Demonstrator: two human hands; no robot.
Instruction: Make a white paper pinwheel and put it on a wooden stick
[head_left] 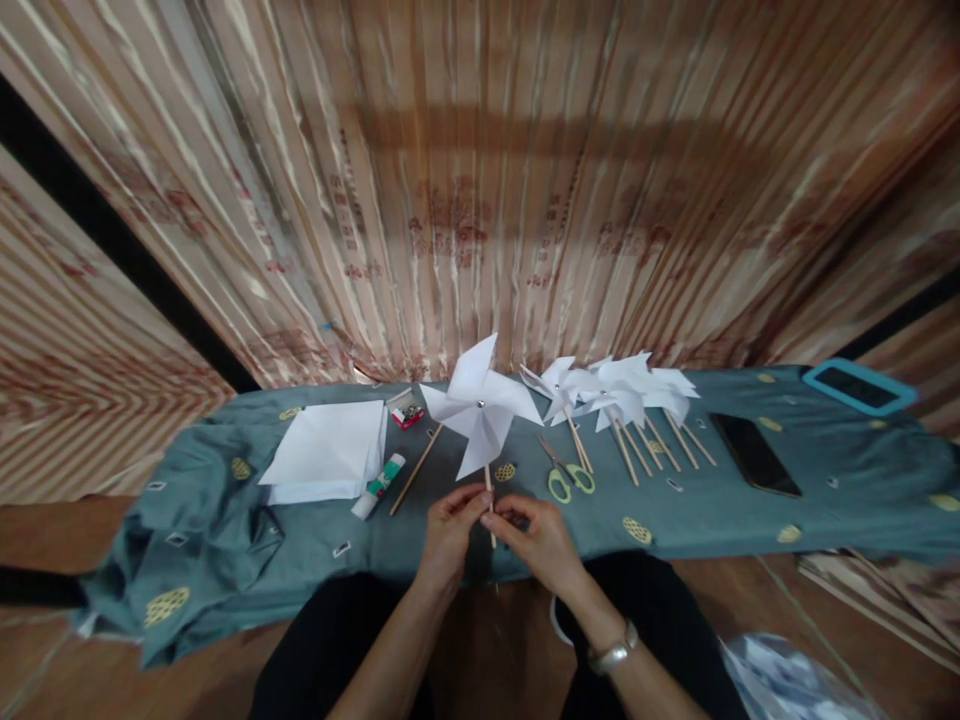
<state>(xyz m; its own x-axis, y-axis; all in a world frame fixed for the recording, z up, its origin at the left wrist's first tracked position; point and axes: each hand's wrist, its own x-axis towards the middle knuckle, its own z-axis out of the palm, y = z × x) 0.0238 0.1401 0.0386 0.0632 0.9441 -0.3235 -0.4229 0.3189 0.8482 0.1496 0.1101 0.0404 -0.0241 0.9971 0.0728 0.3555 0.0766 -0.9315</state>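
Observation:
A white paper pinwheel (pixel 480 425) with a shiny pin at its centre stands upright in front of me on a thin wooden stick. My left hand (pixel 452 525) pinches that stick below the blades. Just beside it, my right hand (pixel 534 535) has its fingertips closed on the same stick, slightly lower. Green-handled scissors (pixel 568 478) lie to the right of the pinwheel. On the left rest a loose wooden stick (pixel 416 470), a glue stick (pixel 379 485) and a small red-and-white box (pixel 406 412) with small metallic pieces inside.
A stack of white paper (pixel 326 450) lies on the left of the cloth-covered table (pixel 480 568). Several finished-looking pinwheels (pixel 619 390) overlap at the back right. Beyond them are a dark phone (pixel 754 455) and a blue-framed device (pixel 859 387). Curtains (pixel 465 200) hang behind; a plastic bag (pixel 791 680) sits below.

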